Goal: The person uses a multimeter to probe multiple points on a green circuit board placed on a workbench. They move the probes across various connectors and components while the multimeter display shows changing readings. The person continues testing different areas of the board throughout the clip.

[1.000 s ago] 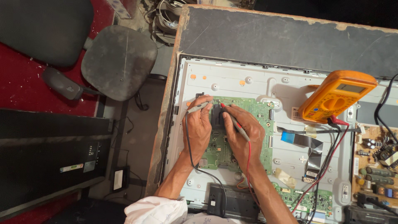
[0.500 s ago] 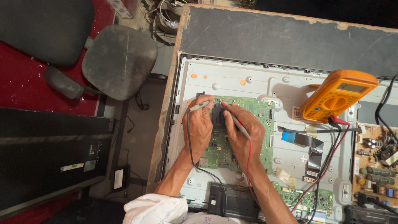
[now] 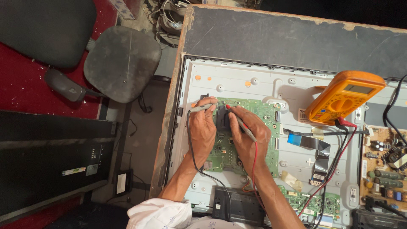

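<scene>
The left hand (image 3: 203, 129) is closed around a grey test probe (image 3: 202, 107), whose tip points right toward the top edge of the green circuit board (image 3: 263, 140). The right hand (image 3: 250, 135) is closed around a red-tipped test probe (image 3: 239, 121), held slanting so that its tip points up and left, near the top left corner of the board beside a dark square block (image 3: 221, 118) that sits between the two hands. Both hands rest on the board, which lies on the pale metal back panel (image 3: 237, 80) of an opened flat screen, toward that panel's left half. A black lead (image 3: 195, 157) runs from the grey probe down along the left forearm, and a red lead (image 3: 254, 161) runs down from the red-tipped one. An orange multimeter (image 3: 343, 96) stands tilted near the panel's top right, well apart from the hands, with leads plugged in at its lower end. A brown power board (image 3: 383, 163) lies at the right edge. A worn dark chair (image 3: 121, 63) stands on the floor left of the workbench (image 3: 275, 38)
</scene>
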